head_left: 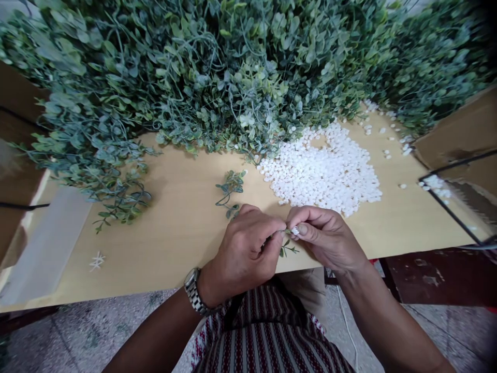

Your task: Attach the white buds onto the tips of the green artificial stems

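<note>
My left hand (pixel 248 246) is closed, pinching the stem of a green leafy sprig (pixel 287 249) whose leaves hang below the fingers. Between the thumb and forefinger of my right hand (pixel 330 235) is a small white bead-like piece (pixel 295 230), meeting the stem's tip. Whether the stem passes into the piece is too small to tell. Just beyond my hands, a wide heap of similar white pieces (pixel 322 171) covers part of the table (pixel 174 223). A short leafy bit (pixel 230 190) shows past my left knuckles.
A big mass of green foliage (pixel 217 67) fills the table's back. Cardboard (pixel 462 129) with a black wire frame (pixel 452 210) stands at the right; more cardboard (pixel 19 103) is at the left. Thin white sticks (pixel 97 261) and a translucent strip (pixel 50 248) lie on the left.
</note>
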The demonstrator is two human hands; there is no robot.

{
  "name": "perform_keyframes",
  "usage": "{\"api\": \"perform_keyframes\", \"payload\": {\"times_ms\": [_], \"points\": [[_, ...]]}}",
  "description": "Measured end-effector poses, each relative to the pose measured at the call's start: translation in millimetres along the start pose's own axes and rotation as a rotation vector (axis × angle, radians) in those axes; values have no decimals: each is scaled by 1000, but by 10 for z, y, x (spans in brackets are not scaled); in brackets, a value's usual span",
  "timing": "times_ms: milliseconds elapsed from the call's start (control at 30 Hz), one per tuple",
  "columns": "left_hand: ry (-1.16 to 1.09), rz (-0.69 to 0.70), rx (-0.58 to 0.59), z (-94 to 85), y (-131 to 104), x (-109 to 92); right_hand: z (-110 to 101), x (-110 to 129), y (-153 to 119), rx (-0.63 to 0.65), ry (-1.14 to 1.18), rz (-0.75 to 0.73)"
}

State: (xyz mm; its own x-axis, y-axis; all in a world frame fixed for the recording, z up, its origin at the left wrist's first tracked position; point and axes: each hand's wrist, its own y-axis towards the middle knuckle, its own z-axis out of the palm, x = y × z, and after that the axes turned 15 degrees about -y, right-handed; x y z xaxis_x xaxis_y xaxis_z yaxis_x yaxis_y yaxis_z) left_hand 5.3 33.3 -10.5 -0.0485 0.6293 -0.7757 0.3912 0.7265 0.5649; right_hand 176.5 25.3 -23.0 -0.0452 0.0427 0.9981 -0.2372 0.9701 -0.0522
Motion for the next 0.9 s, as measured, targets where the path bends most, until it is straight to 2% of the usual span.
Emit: {"api": "perform_keyframes", "payload": {"times_ms": [300, 500, 667, 900], "points": [[196, 50, 92, -20, -8, -3, -18, -71, -36, 24, -97, -45], [259, 66, 100, -20, -1, -10, 25, -19, -49, -52, -206, -97], [235, 73, 90, -20, -1, -17, 61, -3, -45, -91, -242, -117], [140, 82, 51, -20, 20, -15, 87, -16, -41, -63, -188, -135]]}}
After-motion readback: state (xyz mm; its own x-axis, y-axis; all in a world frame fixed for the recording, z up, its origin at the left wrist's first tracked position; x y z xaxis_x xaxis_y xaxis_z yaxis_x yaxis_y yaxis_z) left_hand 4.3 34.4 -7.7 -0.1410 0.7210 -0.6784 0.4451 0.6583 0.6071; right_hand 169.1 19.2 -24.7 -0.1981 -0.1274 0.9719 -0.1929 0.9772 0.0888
